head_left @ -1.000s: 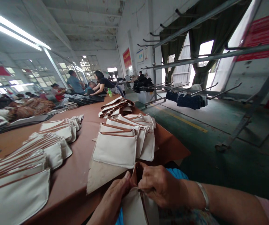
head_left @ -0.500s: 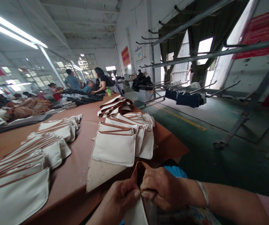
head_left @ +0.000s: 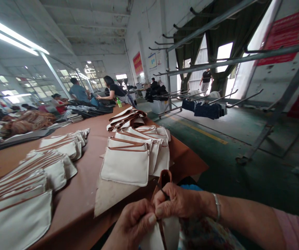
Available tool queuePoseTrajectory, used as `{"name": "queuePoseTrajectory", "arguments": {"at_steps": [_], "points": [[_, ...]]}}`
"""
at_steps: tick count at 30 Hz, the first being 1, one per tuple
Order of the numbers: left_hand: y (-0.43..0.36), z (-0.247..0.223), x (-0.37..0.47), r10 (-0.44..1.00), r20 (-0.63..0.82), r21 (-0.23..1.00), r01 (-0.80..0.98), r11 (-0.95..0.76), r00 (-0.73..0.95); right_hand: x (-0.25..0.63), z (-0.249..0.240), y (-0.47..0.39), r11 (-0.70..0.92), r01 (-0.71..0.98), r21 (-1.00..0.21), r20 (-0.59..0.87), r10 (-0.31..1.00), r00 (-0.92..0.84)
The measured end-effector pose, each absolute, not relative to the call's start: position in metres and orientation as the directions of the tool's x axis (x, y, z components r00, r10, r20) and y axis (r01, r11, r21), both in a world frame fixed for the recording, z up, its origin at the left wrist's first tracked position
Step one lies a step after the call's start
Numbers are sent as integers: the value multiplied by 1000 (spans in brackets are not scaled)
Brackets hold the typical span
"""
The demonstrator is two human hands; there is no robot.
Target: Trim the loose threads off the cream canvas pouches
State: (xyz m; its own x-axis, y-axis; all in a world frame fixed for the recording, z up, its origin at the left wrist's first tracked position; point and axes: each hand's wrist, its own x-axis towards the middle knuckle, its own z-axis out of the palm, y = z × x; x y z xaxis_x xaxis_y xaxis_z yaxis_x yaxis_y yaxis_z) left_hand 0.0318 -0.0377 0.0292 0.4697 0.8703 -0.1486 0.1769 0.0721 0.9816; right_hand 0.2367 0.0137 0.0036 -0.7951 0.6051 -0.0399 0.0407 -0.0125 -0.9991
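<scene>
Right, you're working at the edge of the cream-and-brown piece (head_left: 172, 230), low centre of the frame, your left hand (head_left: 135, 220) and right hand (head_left: 182, 202) pinching it close together. A thin dark item (head_left: 162, 190) shows by your right fingers, unclear what. Further edge work would probably need firm, close pinches.
</scene>
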Motion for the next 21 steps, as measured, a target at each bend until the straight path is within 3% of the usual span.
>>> {"name": "queuePoseTrajectory", "arguments": {"at_steps": [3,5,10,15,19,21], "points": [[-33,15,29,837,-175,969,-60,240,519,236,-1,8,-56,8,-998,-41,635,-772],[-28,14,27,829,-167,961,-101,258,534,238,-1,7,-47,5,-999,-33,630,-776],[-21,33,20,838,-213,964,-30,263,501,241,8,10,19,-28,-999,34,639,-769],[-28,49,22,750,-229,971,89,223,620,236,8,11,133,-41,-990,116,635,-763],[-35,53,25,864,-92,989,146,22,495,227,6,20,247,-9,-969,165,622,-765],[-35,53,23,920,-52,978,204,-31,388,225,17,28,384,52,-922,230,651,-724]]}}
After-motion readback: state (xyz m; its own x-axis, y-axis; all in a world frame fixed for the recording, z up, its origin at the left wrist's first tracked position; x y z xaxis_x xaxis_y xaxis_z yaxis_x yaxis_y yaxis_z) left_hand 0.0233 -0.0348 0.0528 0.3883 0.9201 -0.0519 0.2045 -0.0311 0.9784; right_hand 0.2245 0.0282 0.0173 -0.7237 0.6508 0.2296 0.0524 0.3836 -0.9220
